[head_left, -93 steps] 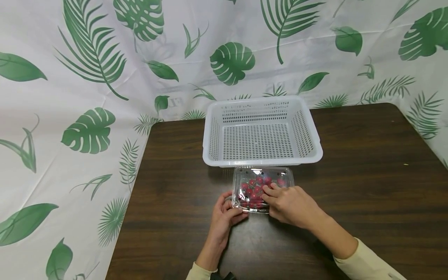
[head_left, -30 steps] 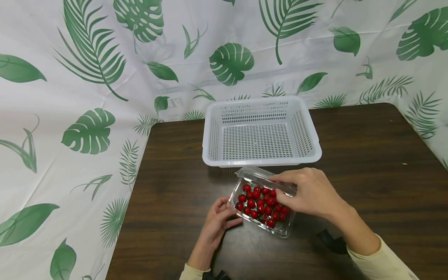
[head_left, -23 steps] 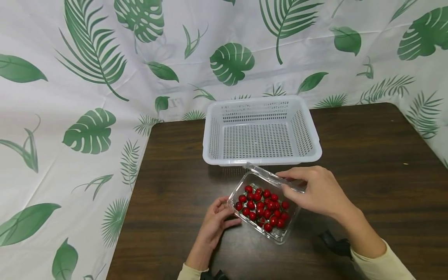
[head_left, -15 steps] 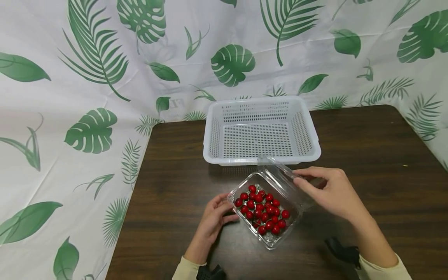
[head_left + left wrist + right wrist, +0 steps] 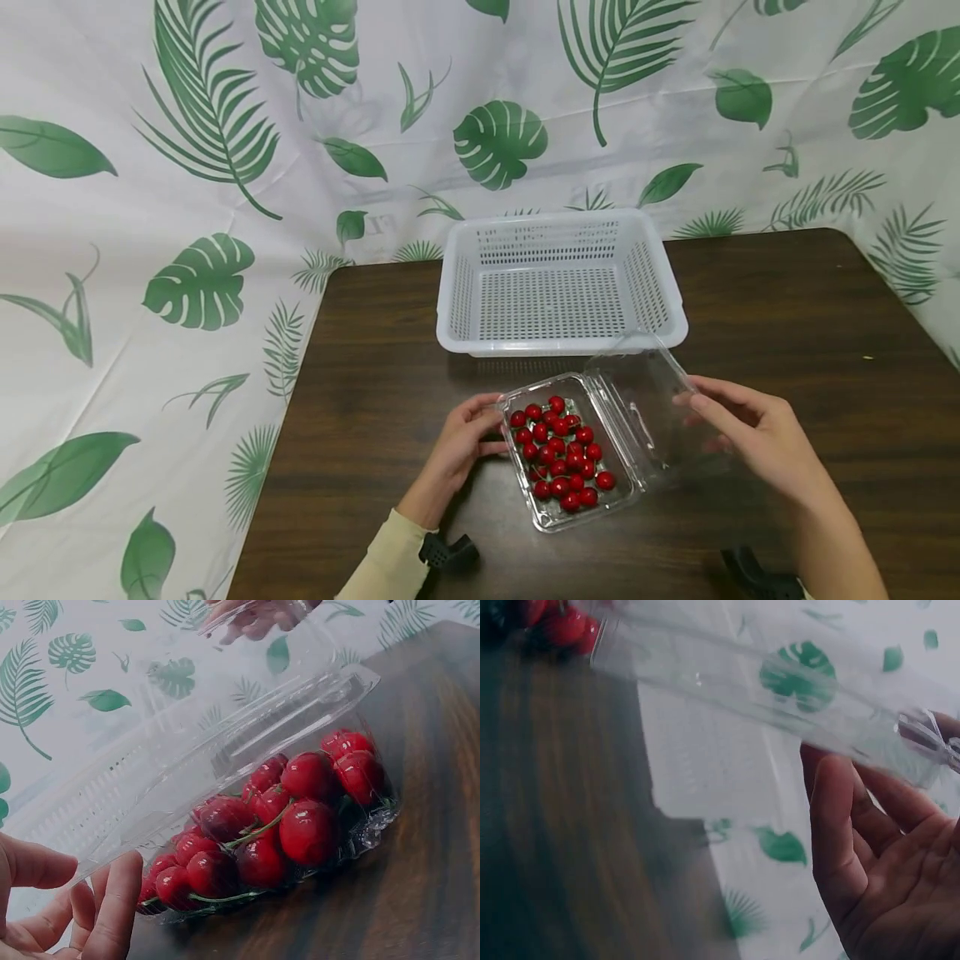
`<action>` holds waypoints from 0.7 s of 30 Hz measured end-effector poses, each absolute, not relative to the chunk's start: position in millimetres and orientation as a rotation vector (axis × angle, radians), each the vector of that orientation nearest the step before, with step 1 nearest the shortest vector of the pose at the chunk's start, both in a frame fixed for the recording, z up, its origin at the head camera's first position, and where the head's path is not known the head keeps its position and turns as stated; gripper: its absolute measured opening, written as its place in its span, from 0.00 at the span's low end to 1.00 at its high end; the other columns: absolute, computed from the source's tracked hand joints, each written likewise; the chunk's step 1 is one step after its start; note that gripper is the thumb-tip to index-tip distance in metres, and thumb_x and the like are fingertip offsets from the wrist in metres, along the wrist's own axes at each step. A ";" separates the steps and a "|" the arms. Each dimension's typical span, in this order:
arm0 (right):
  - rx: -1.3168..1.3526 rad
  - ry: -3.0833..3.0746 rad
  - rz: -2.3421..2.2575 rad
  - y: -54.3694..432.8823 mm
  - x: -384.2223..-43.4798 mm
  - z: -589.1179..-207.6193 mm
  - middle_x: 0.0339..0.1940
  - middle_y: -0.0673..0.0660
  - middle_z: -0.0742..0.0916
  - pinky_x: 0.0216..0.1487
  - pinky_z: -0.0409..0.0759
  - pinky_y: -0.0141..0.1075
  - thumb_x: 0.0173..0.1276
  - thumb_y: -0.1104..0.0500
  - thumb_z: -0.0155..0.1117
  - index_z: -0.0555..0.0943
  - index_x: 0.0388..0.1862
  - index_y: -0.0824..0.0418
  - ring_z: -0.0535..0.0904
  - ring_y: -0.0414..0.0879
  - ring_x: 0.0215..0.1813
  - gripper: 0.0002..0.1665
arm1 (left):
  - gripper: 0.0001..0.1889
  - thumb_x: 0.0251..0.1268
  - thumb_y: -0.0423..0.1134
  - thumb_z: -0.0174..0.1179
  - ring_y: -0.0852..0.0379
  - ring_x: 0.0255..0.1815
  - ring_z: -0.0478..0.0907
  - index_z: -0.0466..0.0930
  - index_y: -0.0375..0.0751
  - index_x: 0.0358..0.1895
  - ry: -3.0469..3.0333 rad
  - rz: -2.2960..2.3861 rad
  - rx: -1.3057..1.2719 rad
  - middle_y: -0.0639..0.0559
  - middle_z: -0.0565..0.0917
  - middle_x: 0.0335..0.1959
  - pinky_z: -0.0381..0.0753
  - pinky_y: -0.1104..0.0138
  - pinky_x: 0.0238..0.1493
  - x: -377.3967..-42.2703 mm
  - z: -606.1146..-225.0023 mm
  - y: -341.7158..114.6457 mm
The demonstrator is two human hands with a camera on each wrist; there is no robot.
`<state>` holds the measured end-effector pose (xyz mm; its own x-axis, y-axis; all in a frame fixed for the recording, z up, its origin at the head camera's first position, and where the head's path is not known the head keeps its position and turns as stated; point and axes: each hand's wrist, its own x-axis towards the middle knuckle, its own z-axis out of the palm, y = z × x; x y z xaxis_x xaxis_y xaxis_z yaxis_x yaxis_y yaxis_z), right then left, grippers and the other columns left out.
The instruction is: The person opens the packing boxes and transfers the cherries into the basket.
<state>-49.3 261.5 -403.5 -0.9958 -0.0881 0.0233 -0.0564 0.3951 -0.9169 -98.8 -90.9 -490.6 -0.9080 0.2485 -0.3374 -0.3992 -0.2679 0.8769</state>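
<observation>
A clear plastic clamshell container (image 5: 609, 446) sits on the table with its lid (image 5: 637, 392) swung up to the right. Many red cherries (image 5: 558, 452), some with green stems, lie inside; they fill much of the left wrist view (image 5: 307, 825). My left hand (image 5: 459, 440) pinches the container's left rim between thumb and fingers. At the far edge of the lid, my right hand (image 5: 757, 429) grips it between thumb and fingers, part of the fingers showing through the plastic. In the right wrist view the lid (image 5: 705, 682) slants above my right hand (image 5: 892, 855).
Behind the container stands a white perforated plastic basket (image 5: 551, 304), its front rim overlapped by the lid's upper corner. The dark wooden table (image 5: 375, 375) meets a white leaf-print cloth (image 5: 420, 125) at its back and left. A small yellowish speck (image 5: 867, 357) lies on the right.
The lid, shut over the cherries at first, has been lifted and swung open to the right by my right hand. The container has turned and tilted back somewhat under my left hand's hold.
</observation>
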 end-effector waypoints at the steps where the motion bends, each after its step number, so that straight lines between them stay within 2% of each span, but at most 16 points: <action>1: -0.108 2.571 -1.726 263.8 -47.2 -405.7 0.46 0.45 0.88 0.30 0.85 0.41 0.76 0.59 0.56 0.76 0.64 0.65 0.85 0.42 0.40 0.21 | 0.19 0.69 0.28 0.54 0.57 0.32 0.77 0.69 0.24 0.60 1.595 2.206 -0.186 0.48 0.78 0.35 0.85 0.64 0.31 -101.5 -490.5 -90.5; 6: -0.035 2.450 -1.816 275.8 -37.7 -419.4 0.48 0.46 0.88 0.30 0.85 0.43 0.77 0.58 0.53 0.73 0.67 0.63 0.85 0.42 0.42 0.22 | 0.19 0.69 0.30 0.56 0.58 0.30 0.77 0.71 0.26 0.60 1.640 2.170 -0.181 0.49 0.78 0.36 0.83 0.67 0.28 -114.4 -490.4 -87.3; 14: -0.009 2.111 -2.101 290.9 -27.2 -453.1 0.49 0.48 0.88 0.29 0.84 0.43 0.78 0.64 0.49 0.76 0.64 0.60 0.85 0.43 0.44 0.19 | 0.18 0.69 0.32 0.57 0.60 0.27 0.76 0.75 0.30 0.60 1.709 2.135 -0.212 0.50 0.78 0.35 0.81 0.71 0.24 -128.7 -491.0 -84.0; 21: 0.116 1.827 -2.279 295.9 -28.6 -478.0 0.47 0.47 0.88 0.31 0.84 0.38 0.79 0.63 0.47 0.83 0.55 0.49 0.85 0.40 0.43 0.19 | 0.19 0.71 0.35 0.57 0.61 0.25 0.76 0.75 0.30 0.61 1.746 2.134 -0.226 0.50 0.78 0.35 0.79 0.72 0.23 -138.3 -492.2 -80.7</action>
